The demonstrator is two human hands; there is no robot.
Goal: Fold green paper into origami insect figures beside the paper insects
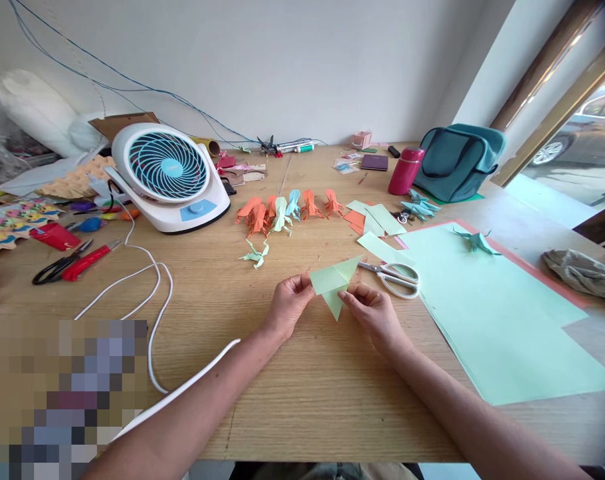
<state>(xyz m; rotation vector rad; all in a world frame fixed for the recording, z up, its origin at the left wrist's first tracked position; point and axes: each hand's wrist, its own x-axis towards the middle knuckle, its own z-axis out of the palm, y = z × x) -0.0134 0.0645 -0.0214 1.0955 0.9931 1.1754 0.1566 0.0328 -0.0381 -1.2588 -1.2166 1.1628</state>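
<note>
A folded piece of light green paper (pixel 336 277) is held up a little above the wooden table, between both hands. My left hand (pixel 288 303) pinches its left corner between thumb and fingers. My right hand (pixel 372 312) grips its lower right part, thumb in front. One pointed flap hangs down in the middle and another point rises at the upper right. White-handled scissors (pixel 399 279) lie just beyond my right hand. A small green origami figure (pixel 256 253) stands ahead of my left hand, in front of a row of orange, green and blue origami figures (pixel 281 215).
Large green sheets (pixel 502 320) cover the right side, with a green origami figure (pixel 476 241) on them. Cut paper pieces (pixel 375 220), a pink bottle (pixel 406 171) and a teal bag (pixel 457 162) sit behind. At left are a fan (pixel 169 175), its white cord and red-handled pliers (pixel 89 261).
</note>
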